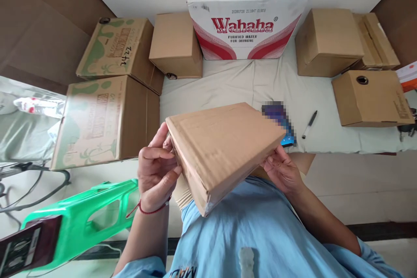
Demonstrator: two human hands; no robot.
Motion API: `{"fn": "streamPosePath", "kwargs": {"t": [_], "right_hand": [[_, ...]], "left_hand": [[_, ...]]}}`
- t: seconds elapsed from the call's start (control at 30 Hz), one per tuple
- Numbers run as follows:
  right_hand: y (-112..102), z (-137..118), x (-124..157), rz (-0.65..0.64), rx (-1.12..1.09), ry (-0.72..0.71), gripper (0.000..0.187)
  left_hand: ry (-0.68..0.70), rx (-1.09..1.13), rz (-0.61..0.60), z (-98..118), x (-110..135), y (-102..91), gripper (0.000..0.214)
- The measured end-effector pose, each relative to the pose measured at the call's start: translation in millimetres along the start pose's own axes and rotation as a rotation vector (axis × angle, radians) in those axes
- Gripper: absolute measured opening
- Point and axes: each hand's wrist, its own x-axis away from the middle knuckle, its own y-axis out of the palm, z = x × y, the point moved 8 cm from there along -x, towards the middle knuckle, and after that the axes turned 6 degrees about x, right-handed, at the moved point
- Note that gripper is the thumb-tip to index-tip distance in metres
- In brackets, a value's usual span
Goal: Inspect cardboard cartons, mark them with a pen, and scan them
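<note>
A flat brown cardboard box [224,143] is held tilted in the air above my lap, in front of the blue shirt. My left hand [158,167] grips its left end, with the thumb and fingers pressed against that side. At the opposite end, my right hand [284,169] holds the lower right corner, its fingers partly hidden beneath the box. Clear tape shows on the box's near corner. Behind its right end lies a phone [288,139], mostly blurred out, and a pen [309,124] rests to the right of that.
A large white Wahaha carton [246,47] stands at the back of the cloth-covered surface [228,84]. Printed cartons [94,117] are at left, plain brown boxes [329,43] at right. A green plastic stool [81,213] with a dark red item [29,243] on it is at lower left.
</note>
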Motion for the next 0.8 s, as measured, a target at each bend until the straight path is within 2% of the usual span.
{"fn": "streamPosePath", "kwargs": {"t": [0.17,0.3,0.43,0.5,0.6,0.73,0.8], "right_hand": [[-3.5,-9.5,-5.4,0.03,-0.043,-0.057,0.069],[-5.4,-22.0,-5.2,0.075,0.041,-0.137,0.075],[-4.8,-32.8,2.1,0.073,0.162,-0.239,0.07],[-3.2,-40.1,8.2,0.053,0.236,-0.294,0.064],[2.1,-59.5,19.0,0.03,0.402,-0.413,0.059],[21.2,-92.5,33.9,-0.076,0.586,-0.666,0.065],[29.2,-101.9,37.7,-0.123,0.635,-0.739,0.069]], "left_hand": [[-0.025,0.018,0.028,-9.3,3.3,-4.6,0.034],[-0.096,0.003,0.035,-18.1,-1.9,-2.6,0.044],[-0.22,0.101,0.11,-35.1,-6.9,-10.0,0.036],[-0.25,0.154,0.151,-43.5,-6.9,-14.5,0.04],[-0.269,0.189,0.193,-53.5,-3.7,-20.5,0.049],[-0.279,0.226,0.21,-61.6,1.6,-29.5,0.043],[-0.302,0.247,0.211,-65.6,4.4,-34.6,0.04]]}}
